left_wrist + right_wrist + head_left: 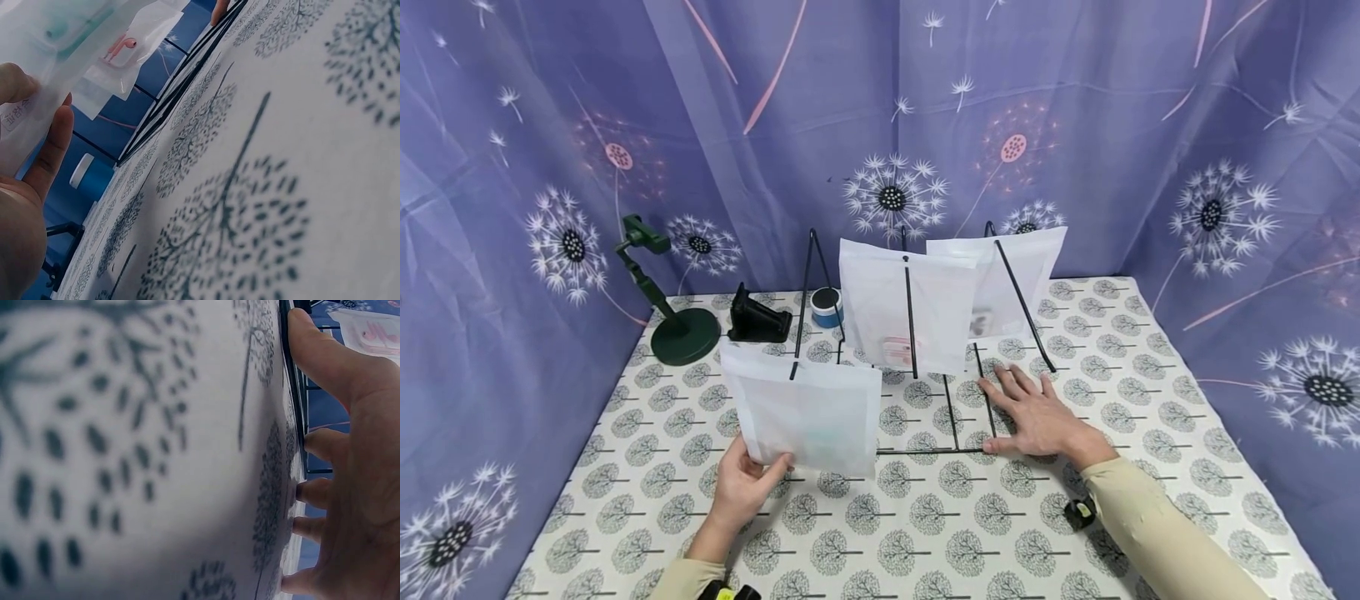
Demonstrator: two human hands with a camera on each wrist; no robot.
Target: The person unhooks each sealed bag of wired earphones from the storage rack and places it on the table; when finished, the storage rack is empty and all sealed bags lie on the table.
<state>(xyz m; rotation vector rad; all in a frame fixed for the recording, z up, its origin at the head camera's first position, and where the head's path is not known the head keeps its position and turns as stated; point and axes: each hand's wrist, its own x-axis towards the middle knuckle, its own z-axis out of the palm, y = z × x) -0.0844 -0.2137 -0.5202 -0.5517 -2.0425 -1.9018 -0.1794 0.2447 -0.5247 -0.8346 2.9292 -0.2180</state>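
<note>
A black wire display rack (950,412) stands mid-table with three slanting arms. On its left arm hangs a frosted white pouch (805,408) with something teal inside. My left hand (745,487) pinches this pouch at its lower left corner; in the left wrist view a small printed label shows beside the thumb. A second pouch (880,300) on the middle arm holds pink earphones (119,47). The third pouch (1037,275), on the right arm, has a small greyish item inside. My right hand (1037,417) rests with spread fingers on the rack's right base, thumb at its front wire.
At the back left are a dark green stand (687,337) with a jointed arm and a black bracket-like object (758,317). A blue jar (826,310) with a white-rimmed lid sits behind the rack. Purple dandelion curtains (820,125) enclose the tree-patterned tablecloth (955,550).
</note>
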